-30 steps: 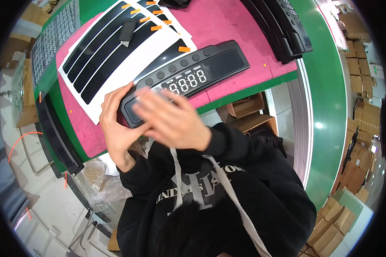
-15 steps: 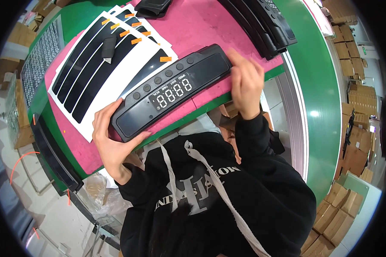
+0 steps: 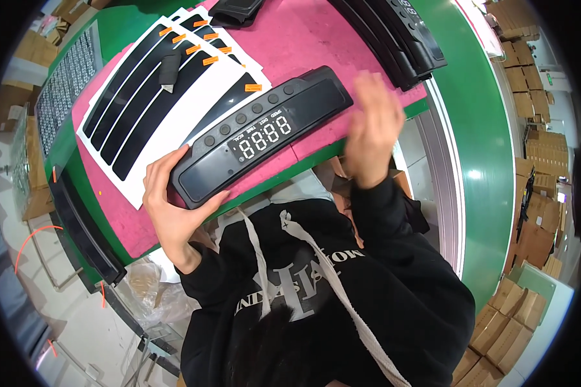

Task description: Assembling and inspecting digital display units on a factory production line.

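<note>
A long, curved black display console (image 3: 206,175) lies tilted across the near edge of the pink mat, with white digits and a row of round buttons. Around its left end my left hand (image 3: 168,197) is closed, thumb along the near side and fingers behind. My right hand (image 3: 373,132) is just off the console's right end, fingers stretched out and somewhat blurred, holding nothing. Behind the console is a stack of white sheets (image 3: 164,132) bearing curved black film strips with orange tabs. A dark-handled utility knife (image 3: 168,72) rests on the sheets.
More black consoles (image 3: 394,48) are stacked at the far right of the pink mat (image 3: 297,39). A black part (image 3: 235,11) sits at the back. Along the table's left edge lies a long black curved piece (image 3: 87,229). Cardboard boxes (image 3: 497,316) are piled to the right beyond the green surface (image 3: 481,193).
My right hand has let go of the console's right end and moved slightly away to the right. My left hand keeps its hold on the left end.
</note>
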### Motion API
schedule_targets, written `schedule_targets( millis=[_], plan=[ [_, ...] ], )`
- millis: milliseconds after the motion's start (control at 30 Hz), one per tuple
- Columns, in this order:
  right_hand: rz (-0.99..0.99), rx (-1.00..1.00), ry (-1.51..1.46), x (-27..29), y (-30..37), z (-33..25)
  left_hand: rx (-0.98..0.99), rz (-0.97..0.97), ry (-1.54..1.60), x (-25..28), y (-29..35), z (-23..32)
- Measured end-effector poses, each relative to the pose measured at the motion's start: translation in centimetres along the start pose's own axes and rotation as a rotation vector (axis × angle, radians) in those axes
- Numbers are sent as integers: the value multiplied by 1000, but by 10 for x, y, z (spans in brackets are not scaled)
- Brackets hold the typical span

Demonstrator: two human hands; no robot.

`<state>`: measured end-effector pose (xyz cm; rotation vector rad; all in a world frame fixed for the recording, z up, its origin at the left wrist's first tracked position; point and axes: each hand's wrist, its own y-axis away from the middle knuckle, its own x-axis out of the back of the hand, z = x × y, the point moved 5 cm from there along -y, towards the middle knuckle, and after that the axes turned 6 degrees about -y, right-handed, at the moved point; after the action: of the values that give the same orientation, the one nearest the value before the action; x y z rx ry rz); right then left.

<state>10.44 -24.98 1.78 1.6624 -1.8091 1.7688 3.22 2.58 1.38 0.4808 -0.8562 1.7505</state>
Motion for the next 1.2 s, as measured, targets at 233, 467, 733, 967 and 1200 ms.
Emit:
schedule_targets(
  millis=[233,467,733,967,1200],
  plan=[
    [-216,272,-352,-51,31,-90,-8,-19,31,-5,-2,1],
    [-9,63,130,7,11,37,-12,12,13,-1,0,0],
    [-203,78,-207,-55,16,-111,-26,19,21,-1,-5,-2],
    [-365,472,-448,-61,17,-134,-2,37,9,-4,-1,-5],
    [-63,141,178,12,-16,16,-88,37,29,8,1,12]
  ],
)
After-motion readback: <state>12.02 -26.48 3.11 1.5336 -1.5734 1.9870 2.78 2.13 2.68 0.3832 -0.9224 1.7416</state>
